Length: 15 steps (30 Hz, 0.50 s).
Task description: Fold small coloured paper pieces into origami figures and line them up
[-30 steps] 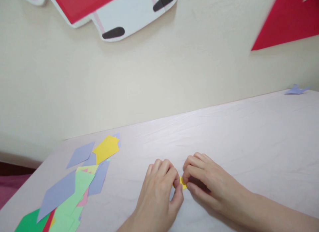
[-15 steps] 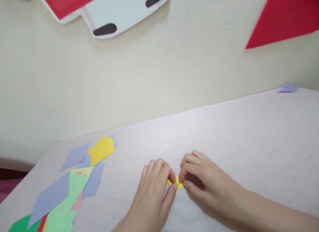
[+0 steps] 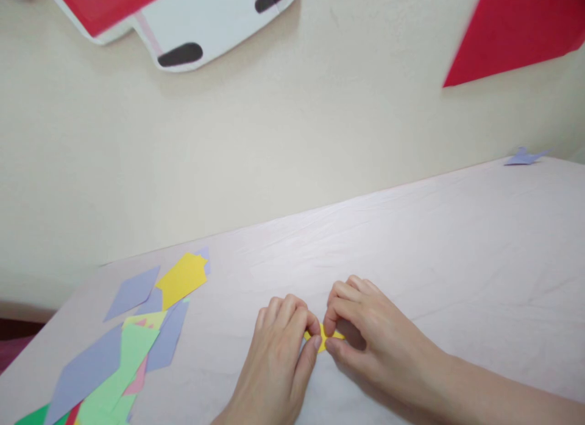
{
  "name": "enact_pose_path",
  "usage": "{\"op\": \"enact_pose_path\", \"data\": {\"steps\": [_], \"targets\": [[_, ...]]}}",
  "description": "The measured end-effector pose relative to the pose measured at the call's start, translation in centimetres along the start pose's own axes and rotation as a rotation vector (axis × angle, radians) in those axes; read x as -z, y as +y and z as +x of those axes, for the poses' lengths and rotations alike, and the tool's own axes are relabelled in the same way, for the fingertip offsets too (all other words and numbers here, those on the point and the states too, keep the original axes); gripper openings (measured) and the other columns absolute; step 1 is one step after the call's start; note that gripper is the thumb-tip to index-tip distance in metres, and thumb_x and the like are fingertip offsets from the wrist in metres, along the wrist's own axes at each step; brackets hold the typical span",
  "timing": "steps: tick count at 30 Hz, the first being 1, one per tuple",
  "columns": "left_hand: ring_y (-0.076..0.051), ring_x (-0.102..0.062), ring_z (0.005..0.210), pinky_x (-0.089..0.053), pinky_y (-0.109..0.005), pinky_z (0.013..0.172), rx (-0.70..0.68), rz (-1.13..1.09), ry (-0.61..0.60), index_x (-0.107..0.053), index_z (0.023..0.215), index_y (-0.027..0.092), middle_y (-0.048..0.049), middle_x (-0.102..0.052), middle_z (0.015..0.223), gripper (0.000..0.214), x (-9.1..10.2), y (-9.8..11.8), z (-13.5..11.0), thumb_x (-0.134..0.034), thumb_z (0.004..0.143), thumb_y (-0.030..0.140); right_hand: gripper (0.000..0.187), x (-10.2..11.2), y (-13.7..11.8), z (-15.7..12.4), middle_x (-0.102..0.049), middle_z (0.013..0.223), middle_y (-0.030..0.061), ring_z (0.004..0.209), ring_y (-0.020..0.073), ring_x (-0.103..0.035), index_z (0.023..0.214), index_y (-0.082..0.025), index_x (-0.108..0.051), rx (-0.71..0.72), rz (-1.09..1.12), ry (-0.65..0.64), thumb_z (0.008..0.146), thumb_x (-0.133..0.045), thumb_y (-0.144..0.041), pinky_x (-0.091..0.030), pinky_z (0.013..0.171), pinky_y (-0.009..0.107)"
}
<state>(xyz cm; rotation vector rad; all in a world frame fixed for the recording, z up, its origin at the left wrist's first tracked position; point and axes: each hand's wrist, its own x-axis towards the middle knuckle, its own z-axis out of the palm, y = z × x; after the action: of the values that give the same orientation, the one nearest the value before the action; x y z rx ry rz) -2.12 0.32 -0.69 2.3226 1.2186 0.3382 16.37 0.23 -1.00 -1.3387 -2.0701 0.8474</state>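
A small folded piece of yellow paper (image 3: 322, 338) lies between my two hands, low over the table near the bottom middle. My left hand (image 3: 278, 358) pinches its left side between thumb and forefinger. On its right part, the thumb and fingertips of my right hand (image 3: 365, 327) are closed, and a yellow point sticks out beneath that hand. The fingers cover much of the paper, so its full shape is hidden.
Loose paper sheets lie at the left: a yellow one (image 3: 183, 280), purple ones (image 3: 86, 370) and light green ones (image 3: 132, 358). A small folded purple paper figure (image 3: 523, 158) stands at the far right of the pale table (image 3: 434, 242), by the wall (image 3: 292, 139).
My right fingers have shifted slightly left along the yellow paper, and a point of it now shows to their right. The whole view has drifted a little. Both hands still pinch the paper.
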Motion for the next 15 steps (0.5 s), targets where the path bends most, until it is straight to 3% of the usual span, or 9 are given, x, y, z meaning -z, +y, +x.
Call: {"op": "enact_pose_path", "data": {"steps": [6, 15], "targets": [[-0.024, -0.049, 0.093, -0.039, -0.038, 0.081, 0.029, -0.024, 0.045, -0.047, 0.093, 0.023, -0.0033, -0.054, 0.097, 0.017, 0.21, 0.2, -0.23, -0.048, 0.084, 0.009, 0.021, 0.0, -0.22, 0.05, -0.058, 0.079, 0.0, 0.081, 0.0183, -0.048, 0.075, -0.018, -0.06, -0.008, 0.006, 0.016, 0.071, -0.06, 0.002, -0.035, 0.074, 0.033], [-0.024, -0.048, 0.09, -0.037, -0.04, 0.078, 0.021, 0.016, 0.032, -0.045, 0.091, 0.022, -0.0044, -0.054, 0.096, 0.014, -0.18, 0.39, -0.1, -0.043, 0.088, 0.009, 0.02, -0.1, -0.11, -0.01, -0.058, 0.08, -0.0001, 0.082, 0.0183, -0.048, 0.075, -0.018, -0.059, -0.006, 0.005, 0.011, 0.071, -0.06, 0.002, -0.034, 0.074, 0.033]]}}
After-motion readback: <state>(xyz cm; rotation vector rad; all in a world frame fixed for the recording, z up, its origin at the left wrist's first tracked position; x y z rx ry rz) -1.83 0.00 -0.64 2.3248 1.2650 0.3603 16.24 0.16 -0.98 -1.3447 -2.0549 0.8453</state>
